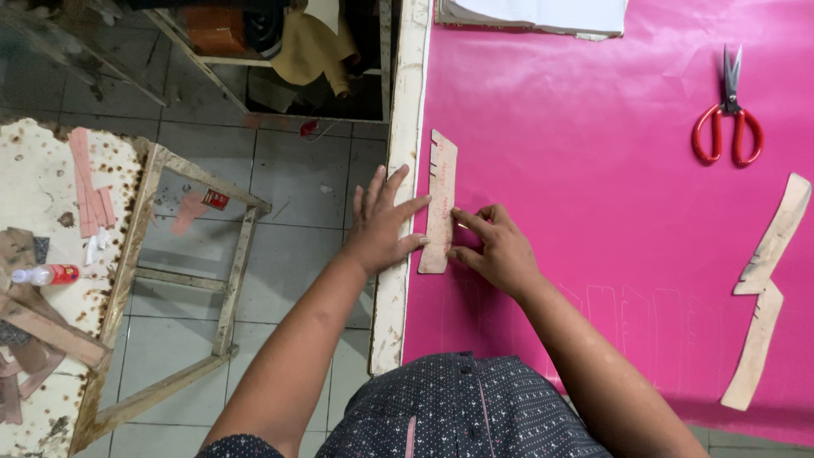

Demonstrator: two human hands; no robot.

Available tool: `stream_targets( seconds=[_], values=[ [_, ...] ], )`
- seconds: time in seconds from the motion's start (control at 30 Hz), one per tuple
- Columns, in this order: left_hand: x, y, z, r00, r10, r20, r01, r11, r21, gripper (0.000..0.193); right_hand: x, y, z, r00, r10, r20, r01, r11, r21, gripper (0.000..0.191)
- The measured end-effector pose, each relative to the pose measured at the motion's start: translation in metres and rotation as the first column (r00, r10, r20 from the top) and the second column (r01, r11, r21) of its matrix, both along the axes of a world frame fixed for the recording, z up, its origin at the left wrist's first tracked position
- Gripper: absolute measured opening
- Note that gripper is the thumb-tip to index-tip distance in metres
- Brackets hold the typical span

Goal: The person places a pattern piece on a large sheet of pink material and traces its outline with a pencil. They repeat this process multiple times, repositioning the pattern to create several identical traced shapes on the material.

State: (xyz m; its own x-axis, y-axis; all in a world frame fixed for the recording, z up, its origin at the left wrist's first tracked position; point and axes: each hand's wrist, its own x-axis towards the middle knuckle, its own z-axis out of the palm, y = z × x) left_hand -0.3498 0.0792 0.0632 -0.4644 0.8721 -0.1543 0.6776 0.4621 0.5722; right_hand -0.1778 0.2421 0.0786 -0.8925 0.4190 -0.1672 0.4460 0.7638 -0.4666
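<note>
Two flat, open hands, left (381, 227) and right (496, 248), on tan notched cardboard template (439, 203) over pink sheet (593, 170)

Tan cardboard template (440, 203) on pink sheet (593, 212), red-handled scissors (727, 119)

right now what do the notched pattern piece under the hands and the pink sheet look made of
The notched pattern piece looks like stiff tan cardboard: matte, flat, with cleanly cut notches. The left hand and right hand press it flat. The pink sheet seems a thin synthetic or coated material: smooth, faintly glossy, with soft creases; which one I cannot tell.
</note>
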Motion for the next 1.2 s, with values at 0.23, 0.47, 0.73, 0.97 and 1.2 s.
stream_targets(
  seconds=[0.23, 0.47, 0.73, 0.97, 1.2],
  values=[
    [0.016, -0.005, -0.004, 0.994, -0.012, -0.11, 0.012, 1.0, 0.0, 0.059, 0.0, -0.002, 0.002, 1.0, -0.001, -0.009, 0.001, 1.0, 0.002, 0.068],
    [0.016, -0.009, -0.007, 0.998, 0.022, -0.059, -0.02, 0.999, 0.03, 0.056, 0.0, -0.002, 0.001, 1.0, 0.019, 0.002, -0.019, 1.0, 0.013, 0.068],
    [0.016, -0.01, -0.006, 0.999, 0.034, -0.013, -0.033, 0.999, 0.023, 0.056, -0.001, -0.002, 0.001, 1.0, 0.023, 0.019, -0.023, 1.0, 0.009, 0.069],
    [0.016, -0.008, -0.007, 0.999, 0.035, 0.017, -0.036, 0.999, 0.029, 0.054, -0.001, -0.002, 0.0, 0.999, 0.011, 0.049, -0.011, 1.0, 0.002, 0.069],
    [0.014, -0.009, -0.005, 0.999, 0.035, 0.011, -0.035, 0.998, 0.05, 0.056, -0.002, -0.002, 0.001, 0.999, 0.023, 0.035, -0.023, 1.0, 0.012, 0.069]
  ],
)
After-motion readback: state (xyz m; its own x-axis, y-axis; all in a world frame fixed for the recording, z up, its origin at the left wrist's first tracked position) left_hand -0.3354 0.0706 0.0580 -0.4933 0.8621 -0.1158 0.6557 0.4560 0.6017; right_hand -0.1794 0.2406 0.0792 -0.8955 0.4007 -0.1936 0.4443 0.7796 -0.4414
